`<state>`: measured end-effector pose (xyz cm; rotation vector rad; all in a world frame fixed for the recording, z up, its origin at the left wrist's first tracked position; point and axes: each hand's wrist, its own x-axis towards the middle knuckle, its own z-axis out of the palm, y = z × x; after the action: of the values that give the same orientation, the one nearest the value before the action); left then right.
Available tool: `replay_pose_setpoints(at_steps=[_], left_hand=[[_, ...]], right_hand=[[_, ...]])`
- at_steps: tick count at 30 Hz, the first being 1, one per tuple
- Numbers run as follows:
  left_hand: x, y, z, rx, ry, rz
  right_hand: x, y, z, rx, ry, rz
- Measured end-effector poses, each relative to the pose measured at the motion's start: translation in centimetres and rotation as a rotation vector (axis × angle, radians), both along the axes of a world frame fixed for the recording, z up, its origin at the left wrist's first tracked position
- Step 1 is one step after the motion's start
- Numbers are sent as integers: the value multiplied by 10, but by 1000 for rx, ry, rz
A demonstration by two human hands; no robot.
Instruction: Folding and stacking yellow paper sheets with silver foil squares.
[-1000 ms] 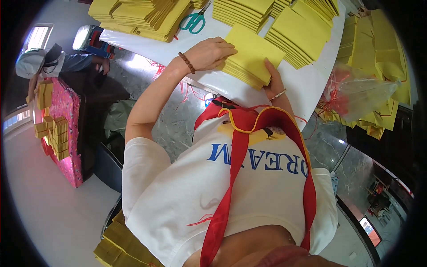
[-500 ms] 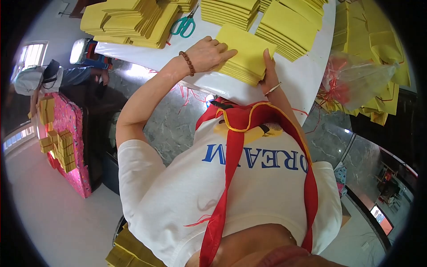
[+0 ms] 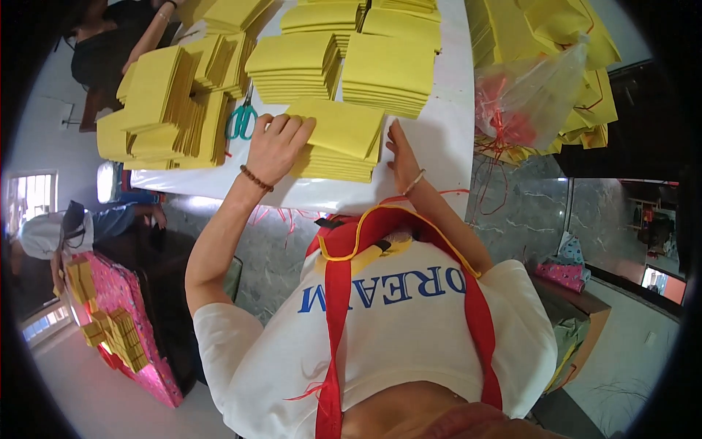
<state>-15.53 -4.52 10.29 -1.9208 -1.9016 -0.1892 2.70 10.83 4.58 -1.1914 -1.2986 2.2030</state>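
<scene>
Right of the teal scissors (image 3: 241,123) sits the yellow stack (image 3: 340,135): left hand (image 3: 276,152) bent over its scissors-side end, grip impossible to tell; right hand (image 3: 403,161) open just beside its far end!

Peripheral items noted

Teal-handled scissors (image 3: 240,123) lie on the white counter (image 3: 179,179). Right: clear plastic bag (image 3: 552,95), red material inside; grey veined floor (image 3: 515,192). Left: pink patterned cloth (image 3: 152,355), bright window (image 3: 35,194). Upper left: co-worker (image 3: 106,47), dark top.
</scene>
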Motion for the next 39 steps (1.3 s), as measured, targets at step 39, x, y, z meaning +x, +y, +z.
replay_pose_setpoints(at_steps=[39], left_hand=[[54,23,-12,140,-496,168]], right_hand=[[53,311,-69,610,-245,-85]])
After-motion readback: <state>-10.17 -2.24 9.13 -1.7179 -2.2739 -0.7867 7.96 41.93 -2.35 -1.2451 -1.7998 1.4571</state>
